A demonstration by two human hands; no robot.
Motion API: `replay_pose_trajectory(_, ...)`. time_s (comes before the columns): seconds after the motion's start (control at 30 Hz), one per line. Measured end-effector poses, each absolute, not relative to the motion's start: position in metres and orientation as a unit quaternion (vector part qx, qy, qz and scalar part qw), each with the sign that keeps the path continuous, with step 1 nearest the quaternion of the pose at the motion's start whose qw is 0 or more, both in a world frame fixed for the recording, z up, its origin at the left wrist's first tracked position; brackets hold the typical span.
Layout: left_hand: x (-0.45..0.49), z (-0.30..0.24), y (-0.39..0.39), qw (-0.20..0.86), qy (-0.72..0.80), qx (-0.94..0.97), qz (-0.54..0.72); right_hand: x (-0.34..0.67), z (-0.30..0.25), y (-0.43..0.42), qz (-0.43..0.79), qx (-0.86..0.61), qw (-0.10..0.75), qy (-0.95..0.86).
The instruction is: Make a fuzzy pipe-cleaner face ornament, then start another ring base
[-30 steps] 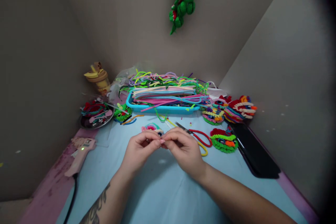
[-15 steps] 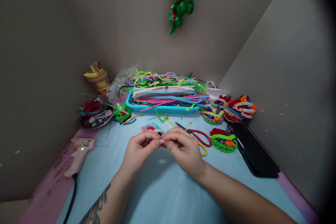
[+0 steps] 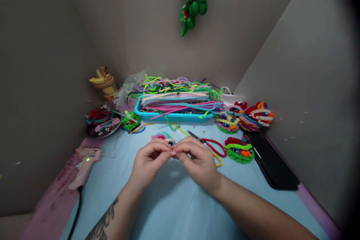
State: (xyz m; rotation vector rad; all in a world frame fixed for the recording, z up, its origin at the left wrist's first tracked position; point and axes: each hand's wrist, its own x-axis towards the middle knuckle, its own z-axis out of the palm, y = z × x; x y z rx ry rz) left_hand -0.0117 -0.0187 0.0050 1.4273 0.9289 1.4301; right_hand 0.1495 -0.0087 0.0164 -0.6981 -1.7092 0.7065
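Observation:
My left hand (image 3: 152, 159) and my right hand (image 3: 198, 159) meet at their fingertips above the blue table cover. Both are pinched on a small pink piece (image 3: 173, 153), which may be a bit of pipe cleaner; the fingers hide most of it. Just behind my fingers lies a half-covered pipe cleaner figure (image 3: 162, 135) in pink, teal and white. Scissors (image 3: 215, 146) with one red and one yellow handle lie beyond my right hand, their blades pointing away to the left.
A blue tray (image 3: 174, 117) of colourful pipe cleaners stands at the back. At left are a pink glue gun (image 3: 86, 168) with its cord, a metal bowl (image 3: 115, 132) and a green figure (image 3: 131, 120). On the right lie finished figures (image 3: 240, 149) and a black flat object (image 3: 274, 163).
Almost nothing differs. Both hands keep their pinch on the pink piece, with only a very slight shift at the fingertips.

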Motion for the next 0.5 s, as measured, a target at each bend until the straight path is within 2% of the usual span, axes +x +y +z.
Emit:
replay_pose_trajectory(0.3,-0.013,0.0078,-0.0216,0.382,0.381,0.62,0.57,0.1488,0.0161,-0.0093,0.329,-0.295,0.551,-0.708)
replay_pose_trajectory(0.5,-0.0095,0.0084,-0.0222,0.391,0.404,0.597,0.573,0.1432,0.0122,-0.0113,0.43,-0.318,0.551,-0.641)
